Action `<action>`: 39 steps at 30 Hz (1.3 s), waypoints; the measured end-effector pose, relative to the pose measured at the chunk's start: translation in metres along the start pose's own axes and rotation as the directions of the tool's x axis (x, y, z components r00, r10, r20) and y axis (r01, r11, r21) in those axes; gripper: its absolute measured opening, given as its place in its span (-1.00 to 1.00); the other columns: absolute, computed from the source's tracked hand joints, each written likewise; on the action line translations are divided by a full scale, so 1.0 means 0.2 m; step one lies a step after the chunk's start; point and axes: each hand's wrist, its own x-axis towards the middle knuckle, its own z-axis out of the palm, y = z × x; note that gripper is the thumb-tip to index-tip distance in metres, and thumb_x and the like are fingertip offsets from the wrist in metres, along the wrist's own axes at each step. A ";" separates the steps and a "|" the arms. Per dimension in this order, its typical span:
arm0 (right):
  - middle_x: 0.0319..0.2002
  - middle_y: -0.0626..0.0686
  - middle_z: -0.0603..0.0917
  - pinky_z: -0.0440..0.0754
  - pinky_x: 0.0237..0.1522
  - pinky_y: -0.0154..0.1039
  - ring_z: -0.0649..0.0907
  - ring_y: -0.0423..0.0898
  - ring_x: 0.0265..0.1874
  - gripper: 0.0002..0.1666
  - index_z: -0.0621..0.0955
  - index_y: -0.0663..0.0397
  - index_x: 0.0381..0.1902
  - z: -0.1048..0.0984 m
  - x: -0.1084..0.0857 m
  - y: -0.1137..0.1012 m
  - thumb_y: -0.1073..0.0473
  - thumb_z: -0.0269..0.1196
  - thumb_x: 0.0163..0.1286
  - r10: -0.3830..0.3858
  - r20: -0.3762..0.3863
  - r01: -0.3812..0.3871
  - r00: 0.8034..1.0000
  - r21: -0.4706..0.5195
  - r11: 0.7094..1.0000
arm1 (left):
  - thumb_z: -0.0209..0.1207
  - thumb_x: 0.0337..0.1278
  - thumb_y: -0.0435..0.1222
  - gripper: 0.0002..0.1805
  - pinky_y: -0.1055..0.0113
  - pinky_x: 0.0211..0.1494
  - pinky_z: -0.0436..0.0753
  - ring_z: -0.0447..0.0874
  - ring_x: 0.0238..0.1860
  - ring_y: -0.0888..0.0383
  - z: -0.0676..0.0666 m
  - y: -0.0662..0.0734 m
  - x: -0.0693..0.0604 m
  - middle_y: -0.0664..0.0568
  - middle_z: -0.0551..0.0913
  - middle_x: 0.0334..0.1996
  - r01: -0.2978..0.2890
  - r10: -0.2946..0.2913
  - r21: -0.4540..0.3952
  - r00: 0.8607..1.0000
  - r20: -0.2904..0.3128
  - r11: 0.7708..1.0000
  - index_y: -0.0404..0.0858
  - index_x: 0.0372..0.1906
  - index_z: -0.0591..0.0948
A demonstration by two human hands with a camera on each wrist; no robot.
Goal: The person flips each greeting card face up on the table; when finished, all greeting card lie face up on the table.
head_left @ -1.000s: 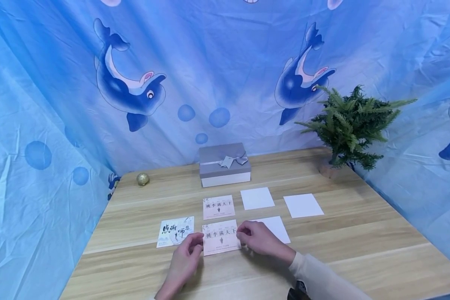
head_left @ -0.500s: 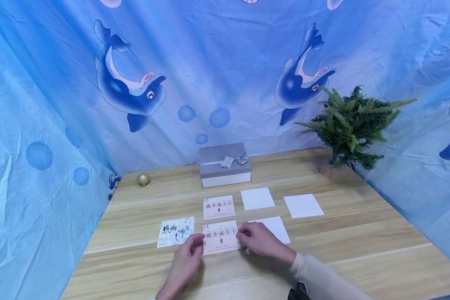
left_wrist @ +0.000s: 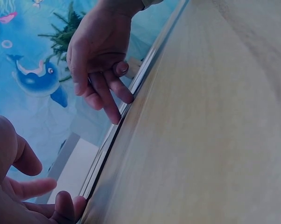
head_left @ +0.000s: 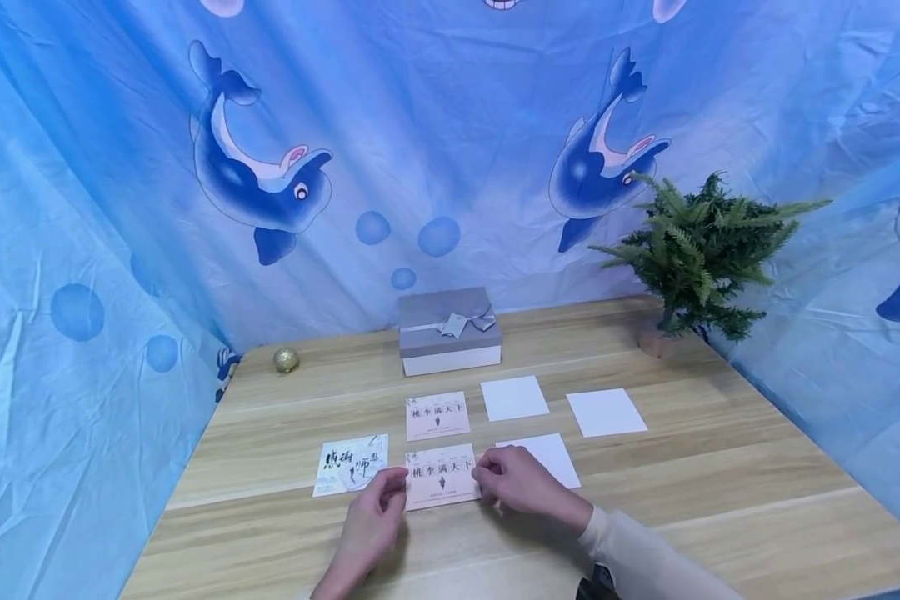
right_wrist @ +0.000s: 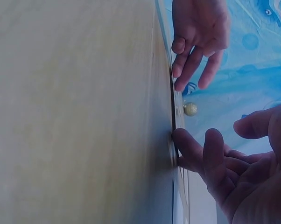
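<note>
A pink card (head_left: 442, 479) with dark printed characters lies between my hands near the front of the table. My left hand (head_left: 372, 518) touches its left edge with the fingertips, and my right hand (head_left: 527, 483) touches the right edge. In the right wrist view, the right thumb (right_wrist: 252, 126) stands apart from the fingers at the card's edge. The left wrist view shows the left fingers (left_wrist: 42, 200) low against the edge, seen side-on. A matching pink card (head_left: 438, 417) lies just behind. To the left is a white card with brush lettering (head_left: 351, 463), partly beside my left hand.
Blank white cards lie to the right: one at the back (head_left: 515, 397), one farther right (head_left: 607, 412), one partly behind my right hand (head_left: 551, 457). A grey-lidded gift box (head_left: 450, 333), a gold ball (head_left: 286, 360) and a small fir tree (head_left: 701, 250) stand along the back.
The far edge of the pink card between my hands has shifted very slightly toward me. Both hands stay almost where they were, and the other cards have not moved.
</note>
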 end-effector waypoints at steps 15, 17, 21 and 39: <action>-0.47 0.01 0.70 0.58 -0.62 -0.32 0.69 -0.09 -0.59 -0.76 0.63 0.22 -0.22 -0.01 -0.01 0.01 0.13 0.17 0.41 -0.027 -0.004 0.027 1.000 0.018 0.999 | 0.10 0.20 -0.43 -0.61 0.06 0.16 0.60 0.63 0.03 -0.06 -0.01 0.00 0.01 -0.21 0.62 0.04 0.006 -0.006 -0.028 1.000 0.012 1.000 -0.35 0.15 0.50; -0.45 0.00 0.70 0.60 -0.60 -0.30 0.70 -0.10 -0.58 -0.78 0.63 0.20 -0.20 -0.02 -0.01 0.01 0.14 0.17 0.41 -0.025 -0.001 0.025 1.000 0.021 0.999 | 0.10 0.22 -0.42 -0.61 0.06 0.15 0.61 0.64 0.02 -0.04 -0.02 0.01 0.01 -0.21 0.62 0.04 0.012 -0.012 -0.036 1.000 0.017 0.999 -0.36 0.16 0.49; -0.44 -0.11 0.68 0.60 -0.42 -0.33 0.65 -0.23 -0.51 -0.81 0.64 0.09 -0.22 -0.04 -0.02 0.02 0.10 0.17 0.40 -0.049 -0.035 0.047 0.998 -0.057 0.997 | 0.09 0.24 -0.43 -0.62 0.11 0.12 0.63 0.65 -0.03 0.01 -0.04 0.02 0.03 -0.18 0.64 0.00 0.001 0.000 -0.037 1.000 0.029 0.999 -0.38 0.16 0.49; -0.38 0.04 0.73 0.61 -0.52 -0.29 0.68 -0.12 -0.49 -0.81 0.60 0.22 -0.22 -0.36 -0.14 0.19 0.17 0.18 0.42 0.069 -0.258 -0.073 0.964 -0.006 0.997 | 0.07 0.24 -0.42 -0.67 0.11 0.08 0.65 0.64 0.02 -0.06 0.02 0.18 0.21 -0.17 0.67 -0.04 -0.162 0.163 -0.014 0.982 0.092 0.987 -0.33 0.11 0.55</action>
